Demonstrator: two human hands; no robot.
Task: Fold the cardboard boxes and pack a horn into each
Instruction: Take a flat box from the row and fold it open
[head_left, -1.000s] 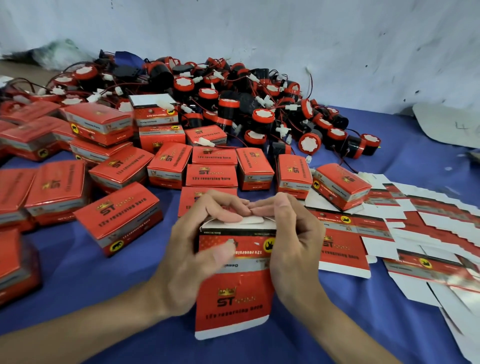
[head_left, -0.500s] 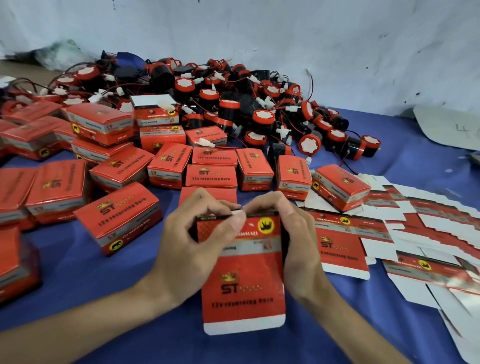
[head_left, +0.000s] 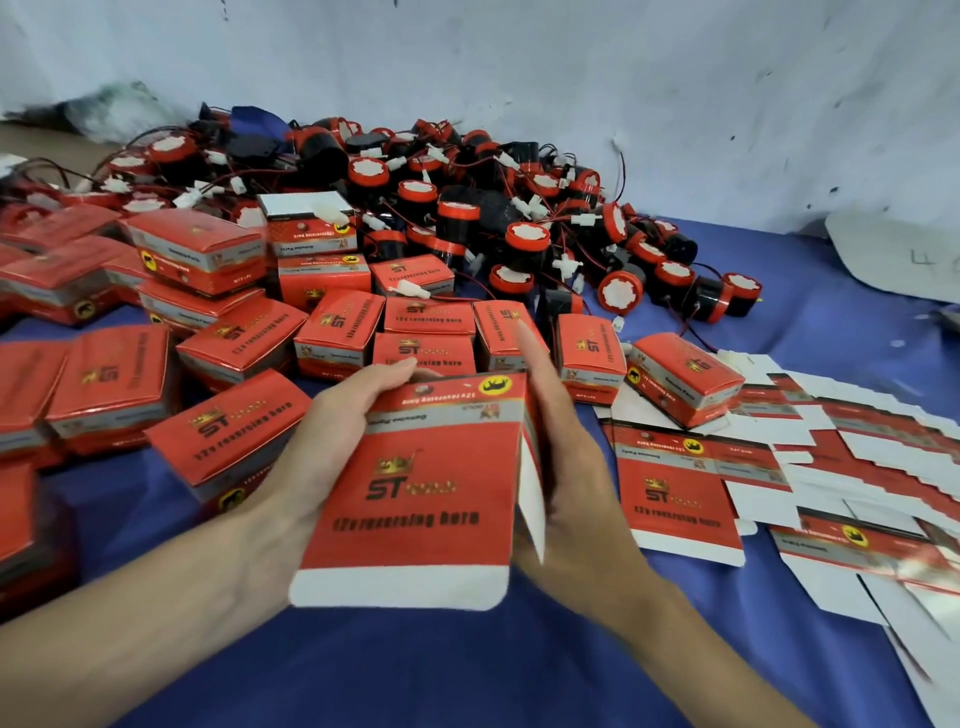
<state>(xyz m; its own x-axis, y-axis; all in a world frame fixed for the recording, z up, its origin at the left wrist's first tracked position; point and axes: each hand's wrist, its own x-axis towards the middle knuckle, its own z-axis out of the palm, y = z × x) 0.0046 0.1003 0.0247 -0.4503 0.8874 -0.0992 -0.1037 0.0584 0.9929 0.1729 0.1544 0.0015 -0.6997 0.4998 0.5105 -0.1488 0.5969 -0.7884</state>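
Left hand (head_left: 322, 457) grasps half-folded box (head_left: 431, 493); right hand (head_left: 566, 467) released beside it; closed boxes (head_left: 337, 338) lie before horn pile (head_left: 524, 239).

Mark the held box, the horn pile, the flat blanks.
held box (head_left: 415, 499): head view, red front panel.
horn pile (head_left: 527, 235): head view, one horn's cap.
flat blanks (head_left: 675, 499): head view, nearest blank's face.

I see the left hand (head_left: 332, 441) gripping a half-folded red box (head_left: 415, 499) over the blue worktop (head_left: 467, 670), while the right hand (head_left: 571, 467), blurred, seems to lie straight-fingered against its right side.
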